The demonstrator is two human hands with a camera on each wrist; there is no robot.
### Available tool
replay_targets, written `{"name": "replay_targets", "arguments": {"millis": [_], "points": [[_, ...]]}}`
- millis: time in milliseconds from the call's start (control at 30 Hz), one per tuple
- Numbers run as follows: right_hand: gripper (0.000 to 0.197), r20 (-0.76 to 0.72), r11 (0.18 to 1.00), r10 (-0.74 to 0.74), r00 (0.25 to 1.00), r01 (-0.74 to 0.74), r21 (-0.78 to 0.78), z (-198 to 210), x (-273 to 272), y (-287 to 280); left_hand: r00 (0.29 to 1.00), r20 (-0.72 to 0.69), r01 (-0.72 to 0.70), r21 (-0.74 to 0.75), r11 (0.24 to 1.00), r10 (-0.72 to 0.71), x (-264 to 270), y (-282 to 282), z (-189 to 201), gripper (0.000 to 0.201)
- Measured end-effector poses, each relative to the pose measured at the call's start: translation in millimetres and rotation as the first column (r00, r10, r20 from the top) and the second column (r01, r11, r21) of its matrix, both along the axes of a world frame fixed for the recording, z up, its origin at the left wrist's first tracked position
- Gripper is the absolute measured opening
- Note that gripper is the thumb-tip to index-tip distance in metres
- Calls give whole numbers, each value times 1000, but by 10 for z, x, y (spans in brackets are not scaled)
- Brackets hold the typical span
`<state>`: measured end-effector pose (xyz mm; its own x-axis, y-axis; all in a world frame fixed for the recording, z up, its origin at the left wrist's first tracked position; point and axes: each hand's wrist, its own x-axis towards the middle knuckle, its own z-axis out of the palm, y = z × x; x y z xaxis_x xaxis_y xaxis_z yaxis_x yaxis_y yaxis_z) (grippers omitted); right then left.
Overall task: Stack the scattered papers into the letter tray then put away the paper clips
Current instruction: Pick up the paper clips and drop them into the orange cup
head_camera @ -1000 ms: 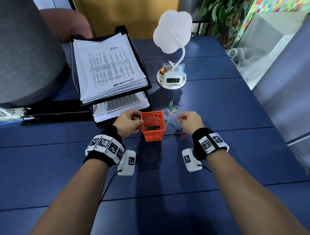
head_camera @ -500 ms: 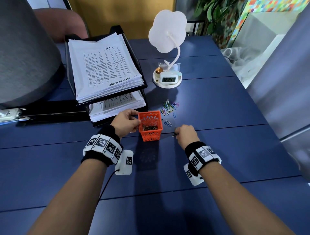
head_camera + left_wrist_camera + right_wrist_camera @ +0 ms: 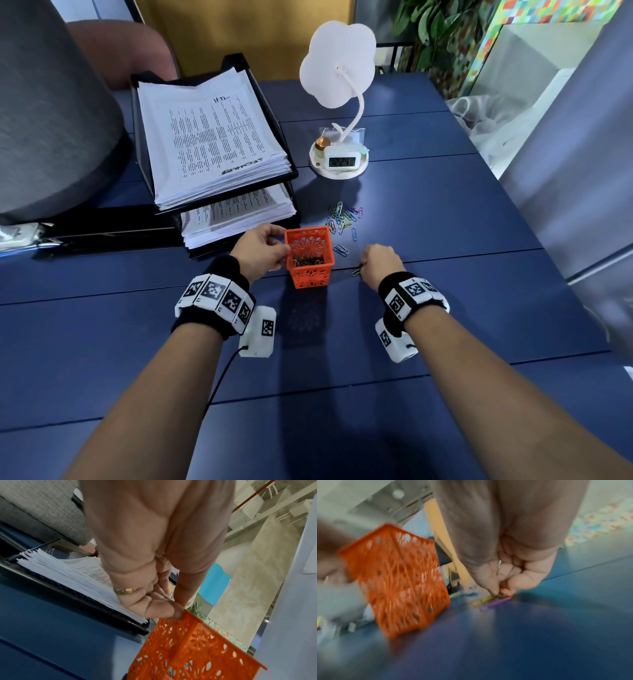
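Head view: orange basket (image 3: 310,257) on the blue surface (image 3: 445,308), left hand (image 3: 262,251) pinching its 9 o'clock rim, likely to steady it for filling. Loose paper clips (image 3: 344,219), thin and multicoloured, lie at the basket's 1 o'clock; papers (image 3: 212,144) already fill the letter tray (image 3: 236,61).

Left wrist view: thumb and fingers (image 3: 159,608) clamped on the rim.

Right wrist view, blurred: right hand (image 3: 513,574), grip closed on several clips at the surface.
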<state>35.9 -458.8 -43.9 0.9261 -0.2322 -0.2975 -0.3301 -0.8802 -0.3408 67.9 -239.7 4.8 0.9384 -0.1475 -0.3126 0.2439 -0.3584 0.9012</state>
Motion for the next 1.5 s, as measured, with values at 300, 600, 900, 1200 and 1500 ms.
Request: {"name": "replay_targets", "arguments": {"millis": [300,600,900,1200,1500], "points": [[22,229,652,-419,879,116,750,438,20,130,1000,18,18,13,1000,-18,-6,-4,-9,19],[27,182,896,-175,968,80,437,398,122,-5,1000,11,13,4,1000,-13,-17,7,-20,19],[25,-45,960,248,968,-252,-123,-233,-39,-185,1000,3,16,-2,1000,-16,-12,4,-30,19],[23,-57,990,128,990,-131,-61,-78,-4,-129,1000,-3,5,-13,1000,-5,-30,-16,-21,19],[25,-126,997,59,990,-64,-33,-10,57,-85,1000,-14,26,-31,999,-27,-34,-35,-36,19]]}}
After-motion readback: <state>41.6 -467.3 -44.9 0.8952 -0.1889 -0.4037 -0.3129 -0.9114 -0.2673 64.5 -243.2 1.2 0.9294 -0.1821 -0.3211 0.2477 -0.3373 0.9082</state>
